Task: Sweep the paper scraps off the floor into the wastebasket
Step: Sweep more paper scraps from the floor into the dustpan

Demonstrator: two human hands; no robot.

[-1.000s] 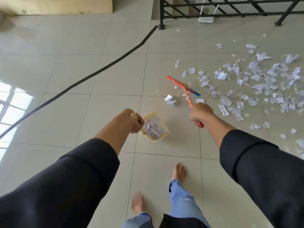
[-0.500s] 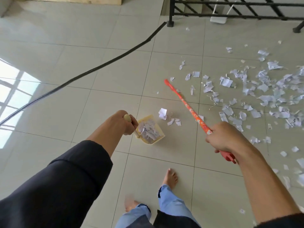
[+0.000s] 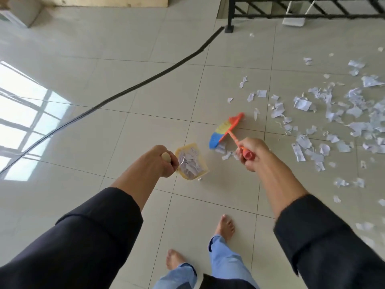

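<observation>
you've got one broom, one dustpan, two hands, two bare feet, one black cable, and dozens of scraps, too many to count.

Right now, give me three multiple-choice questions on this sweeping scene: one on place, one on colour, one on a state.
1. Where does the big spread of paper scraps lie?
A. right of the broom head
B. left of the black cable
C. behind the feet

2. What colour is the broom handle?
A. green
B. orange-red
C. black

3. What is in the yellow dustpan?
A. nothing
B. water
C. paper scraps

Answers: 1 A, the scraps cover the tiles to the right. 2 B, the handle in the right hand is orange-red. 3 C, white pieces fill the pan that the left hand holds.
</observation>
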